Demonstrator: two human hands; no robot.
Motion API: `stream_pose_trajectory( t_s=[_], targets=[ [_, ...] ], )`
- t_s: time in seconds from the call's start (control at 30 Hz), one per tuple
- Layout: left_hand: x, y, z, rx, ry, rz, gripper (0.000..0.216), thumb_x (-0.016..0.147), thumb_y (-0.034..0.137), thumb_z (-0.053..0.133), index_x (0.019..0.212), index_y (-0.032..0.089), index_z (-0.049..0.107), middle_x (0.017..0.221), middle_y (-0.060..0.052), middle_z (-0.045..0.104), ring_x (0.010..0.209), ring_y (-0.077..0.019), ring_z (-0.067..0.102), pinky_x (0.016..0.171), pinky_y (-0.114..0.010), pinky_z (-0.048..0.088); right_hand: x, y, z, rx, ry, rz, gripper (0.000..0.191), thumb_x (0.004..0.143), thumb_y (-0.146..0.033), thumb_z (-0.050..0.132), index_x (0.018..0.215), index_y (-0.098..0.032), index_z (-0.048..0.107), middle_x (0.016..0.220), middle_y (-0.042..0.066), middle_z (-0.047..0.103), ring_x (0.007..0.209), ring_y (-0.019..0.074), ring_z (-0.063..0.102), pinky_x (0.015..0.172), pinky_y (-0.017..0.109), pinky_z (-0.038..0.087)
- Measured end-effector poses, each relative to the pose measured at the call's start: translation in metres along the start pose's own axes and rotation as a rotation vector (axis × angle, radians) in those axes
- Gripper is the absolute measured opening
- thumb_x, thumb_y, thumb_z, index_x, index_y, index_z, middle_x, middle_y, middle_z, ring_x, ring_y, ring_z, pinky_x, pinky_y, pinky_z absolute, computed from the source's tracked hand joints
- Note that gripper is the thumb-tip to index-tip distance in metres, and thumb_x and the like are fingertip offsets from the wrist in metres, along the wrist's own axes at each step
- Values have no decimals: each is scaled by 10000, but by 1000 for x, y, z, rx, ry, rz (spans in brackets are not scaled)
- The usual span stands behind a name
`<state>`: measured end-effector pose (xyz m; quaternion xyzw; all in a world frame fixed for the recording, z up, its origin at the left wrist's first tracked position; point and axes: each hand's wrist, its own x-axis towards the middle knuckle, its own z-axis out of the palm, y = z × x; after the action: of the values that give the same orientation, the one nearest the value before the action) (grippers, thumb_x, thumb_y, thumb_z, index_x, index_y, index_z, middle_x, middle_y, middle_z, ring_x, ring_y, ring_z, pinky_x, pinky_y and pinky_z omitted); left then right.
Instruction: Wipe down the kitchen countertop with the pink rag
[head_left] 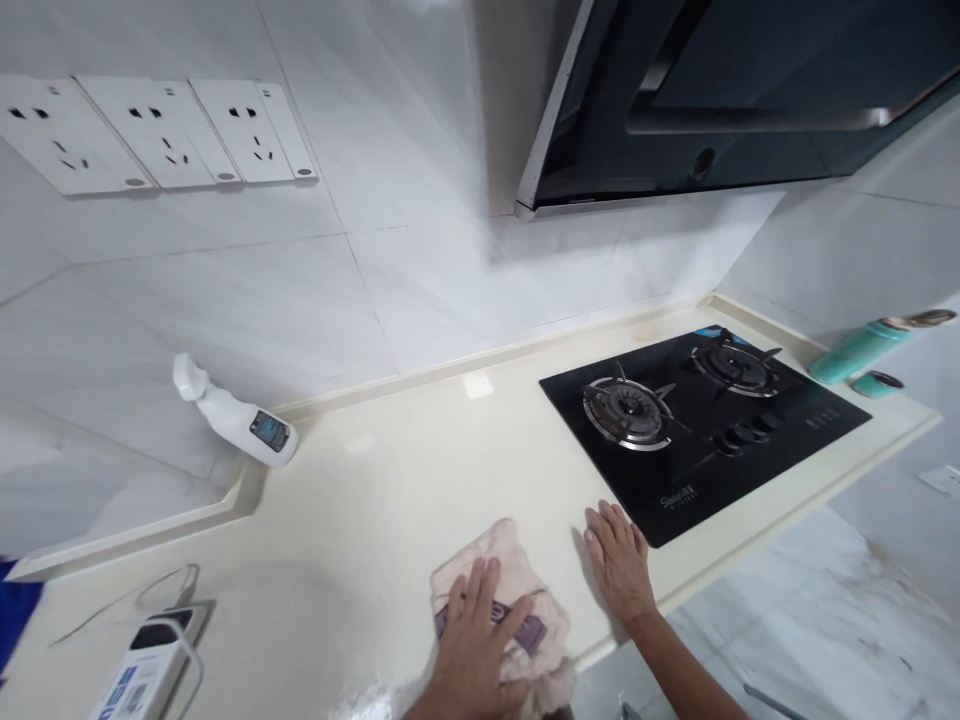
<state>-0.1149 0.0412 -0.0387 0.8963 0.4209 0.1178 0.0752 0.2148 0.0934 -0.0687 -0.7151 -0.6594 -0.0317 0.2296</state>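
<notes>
My left hand (471, 640) lies flat with spread fingers on a crumpled pale pink cloth (501, 580) that rests on the cream countertop (390, 480) near its front edge. My right hand (619, 560) rests palm down on the bare countertop just right of the cloth, its fingertips close to the front left corner of a black glass two-burner gas hob (705, 430). It holds nothing.
A white spray bottle (236, 415) leans in the back left corner. A white device with a cable (146, 670) lies at the front left. Two teal containers (862, 350) stand right of the hob. A range hood (712, 100) hangs above; wall sockets (157, 130) at upper left.
</notes>
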Motion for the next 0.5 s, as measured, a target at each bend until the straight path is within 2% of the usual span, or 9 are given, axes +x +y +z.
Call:
stream_pose_trajectory(
  t_s=[0.07,0.13,0.2,0.27,0.33,0.4,0.5],
  targets=[
    [-19,-18,-7,93,67,-73,964,858,772,692,1677,421,327,1813,-128,188,1618,-485,301,1284,-666,254,3,0,-1,18,2,7,542,1128,-502,281,1413,-219,646,1575,153,590,1519,315,461,1237,548,296],
    [-27,-32,-15,147,95,-148,1071,849,681,756,1717,346,226,1797,-159,236,1612,-459,332,1293,-644,266,4,-12,-2,44,22,45,510,1115,-480,315,1367,-217,671,1551,161,598,1499,334,468,1222,571,320],
    [-28,-40,-24,137,85,-183,1202,832,568,806,1737,276,70,1772,-183,302,1598,-429,374,1299,-622,292,0,-45,-4,105,45,50,467,1100,-437,353,1356,-221,678,1540,165,595,1495,357,455,1212,601,335],
    [-28,-44,-33,67,74,-213,1286,829,477,811,1725,239,-79,1751,-195,349,1586,-396,411,1283,-584,358,-12,-97,-5,218,16,-50,433,1085,-381,397,1413,-248,647,1565,146,573,1508,357,436,1226,617,330],
    [-37,-51,-40,-19,107,-259,1260,853,410,771,1716,241,-132,1745,-191,370,1578,-369,433,1242,-538,441,-30,-157,-9,365,-128,-253,446,1076,-368,449,1497,-307,585,1620,105,536,1514,337,439,1255,613,319],
    [-60,-64,-42,-59,180,-292,1168,870,369,716,1729,265,-69,1736,-182,393,1580,-374,428,1208,-529,487,-47,-206,-14,459,-358,-401,507,1073,-480,502,1566,-367,517,1668,76,495,1551,363,407,1278,664,278],
    [-111,-96,-30,19,252,-272,1099,849,423,683,1729,317,33,1659,-164,506,1554,-446,445,1172,-614,505,-57,-244,-23,482,-671,-503,705,998,-717,566,1625,-416,446,1767,94,346,1634,493,208,1247,828,164]
  ],
)
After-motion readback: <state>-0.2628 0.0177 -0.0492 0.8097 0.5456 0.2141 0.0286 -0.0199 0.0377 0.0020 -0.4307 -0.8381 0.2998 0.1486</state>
